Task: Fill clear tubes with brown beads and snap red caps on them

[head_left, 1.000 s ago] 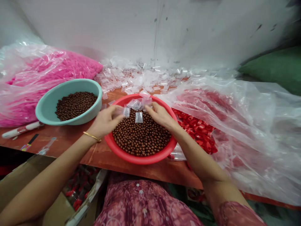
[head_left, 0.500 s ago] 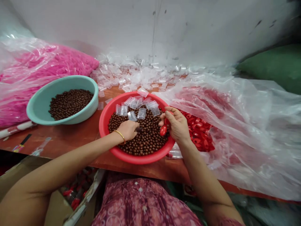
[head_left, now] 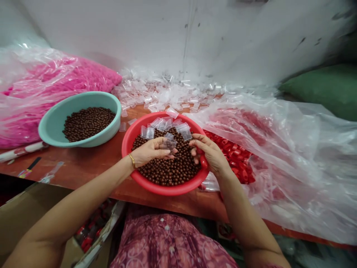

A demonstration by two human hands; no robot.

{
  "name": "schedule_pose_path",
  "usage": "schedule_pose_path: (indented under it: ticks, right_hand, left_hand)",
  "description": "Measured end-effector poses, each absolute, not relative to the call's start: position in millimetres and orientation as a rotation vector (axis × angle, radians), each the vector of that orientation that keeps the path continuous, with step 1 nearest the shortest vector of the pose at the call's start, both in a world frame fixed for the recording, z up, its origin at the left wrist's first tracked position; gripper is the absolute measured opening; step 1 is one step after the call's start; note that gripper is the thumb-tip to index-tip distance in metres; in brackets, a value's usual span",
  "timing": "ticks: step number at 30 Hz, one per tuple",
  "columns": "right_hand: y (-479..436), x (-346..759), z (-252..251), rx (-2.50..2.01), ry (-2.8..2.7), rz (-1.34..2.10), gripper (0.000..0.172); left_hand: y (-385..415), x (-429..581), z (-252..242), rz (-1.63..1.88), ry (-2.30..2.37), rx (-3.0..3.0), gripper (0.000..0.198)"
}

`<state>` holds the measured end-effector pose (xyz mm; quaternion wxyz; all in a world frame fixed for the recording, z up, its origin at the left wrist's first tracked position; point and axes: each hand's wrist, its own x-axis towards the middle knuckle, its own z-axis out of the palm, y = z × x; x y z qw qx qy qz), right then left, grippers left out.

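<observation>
A red bowl (head_left: 134, 134) full of small brown balls (head_left: 170, 169) stands on the wooden table in front of me. Several small clear bags (head_left: 163, 124) lie on the balls at the bowl's far side. My left hand (head_left: 150, 150) hovers over the balls, fingers pinched on one small clear bag (head_left: 170, 143). My right hand (head_left: 209, 152) is over the bowl's right rim, fingers curled around a small red piece (head_left: 203, 162).
A teal bowl (head_left: 55, 123) of brown balls sits at the left. A pink-filled plastic sack (head_left: 50, 85) lies behind it. A heap of clear bags (head_left: 167, 93) is at the back. An open sack of red pieces (head_left: 237, 156) lies at the right. A cardboard box (head_left: 36, 208) is below the table.
My left hand rose from the balls and now pinches a small clear bag. My right hand stayed at the bowl's right side with the red piece, which has slipped lower into its fingers.
</observation>
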<state>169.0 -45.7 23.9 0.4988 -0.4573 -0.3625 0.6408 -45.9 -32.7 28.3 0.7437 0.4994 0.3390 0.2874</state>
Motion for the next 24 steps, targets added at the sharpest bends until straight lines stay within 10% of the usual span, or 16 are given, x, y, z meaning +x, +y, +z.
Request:
schedule_pose_path:
  ticks: [13, 24]
  right_hand:
    - [-66.3, 199.2, 19.6, -1.100, -0.801, 1.414, 0.024]
    - [-68.4, 187.1, 19.4, -1.051, -0.734, 1.468, 0.042]
  left_hand:
    - [-39.7, -23.3, 28.6, -0.318, 1.351, 2.528, 0.023]
    - [-10.8, -37.2, 24.4, 0.560, 0.870, 1.354, 0.028]
